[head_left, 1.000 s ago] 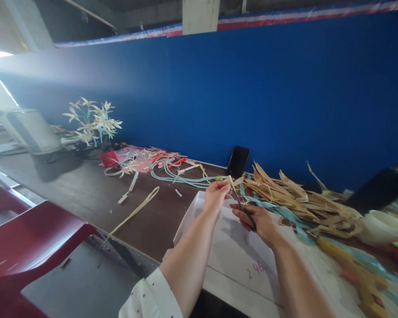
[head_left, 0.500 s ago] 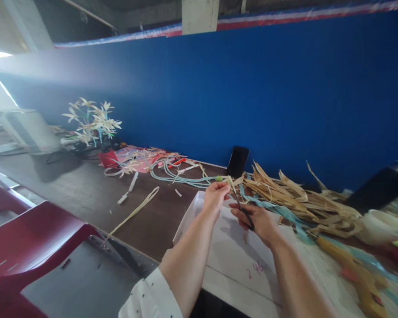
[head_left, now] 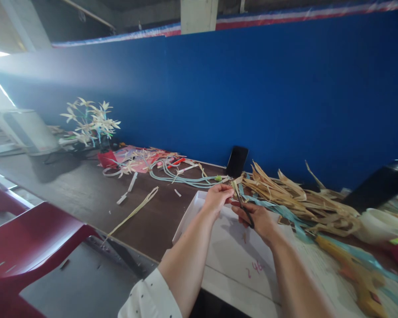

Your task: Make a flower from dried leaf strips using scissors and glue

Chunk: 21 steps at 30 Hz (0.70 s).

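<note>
Above the far part of a white box lid (head_left: 225, 265), my two hands are close together. My left hand (head_left: 217, 198) pinches a small pale piece of husk (head_left: 234, 185) between thumb and fingers. In my right hand (head_left: 255, 217) is a pair of dark scissors (head_left: 243, 206), gripped by the handles. Their blades point up and away, right against the husk; whether they are apart is too small to tell. Dried corn husks (head_left: 285, 194) lie spread to the right of my hands, with light-blue ribbon (head_left: 281, 207) in front of them.
A black phone (head_left: 237, 161) leans on the blue partition (head_left: 285, 88). A yellow glue gun (head_left: 354, 274) and white bowl (head_left: 384, 226) sit at right. Left are pale-blue cords (head_left: 172, 179), a husk strip (head_left: 135, 212), husk flowers (head_left: 101, 121) in a red pot (head_left: 106, 159), and a red chair (head_left: 40, 243).
The husk piece and my left fingertips have shifted slightly right and down, towards the scissors. My right hand stays nearly in place, still holding the scissors.
</note>
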Motion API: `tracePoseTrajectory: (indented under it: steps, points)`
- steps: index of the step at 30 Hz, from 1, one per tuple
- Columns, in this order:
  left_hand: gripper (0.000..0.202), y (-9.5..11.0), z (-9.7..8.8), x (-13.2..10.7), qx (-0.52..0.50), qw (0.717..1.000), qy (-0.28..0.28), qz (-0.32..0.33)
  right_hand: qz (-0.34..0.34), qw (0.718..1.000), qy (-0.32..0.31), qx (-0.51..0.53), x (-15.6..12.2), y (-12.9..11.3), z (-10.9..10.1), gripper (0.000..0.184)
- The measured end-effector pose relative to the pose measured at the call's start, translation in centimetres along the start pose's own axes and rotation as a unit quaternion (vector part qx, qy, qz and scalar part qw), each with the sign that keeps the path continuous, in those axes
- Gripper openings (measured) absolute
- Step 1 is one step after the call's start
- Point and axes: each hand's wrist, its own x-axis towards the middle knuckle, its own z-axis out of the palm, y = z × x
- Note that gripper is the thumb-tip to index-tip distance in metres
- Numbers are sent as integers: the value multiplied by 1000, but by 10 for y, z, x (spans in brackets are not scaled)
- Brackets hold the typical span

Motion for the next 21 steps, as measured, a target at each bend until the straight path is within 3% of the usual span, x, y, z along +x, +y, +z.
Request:
tracePoseTrajectory:
  steps: [21]
  points:
    - [20, -5, 1, 1, -40, 999, -9, -8, -8, 1000, 2, 23, -1, -3, 1, 54]
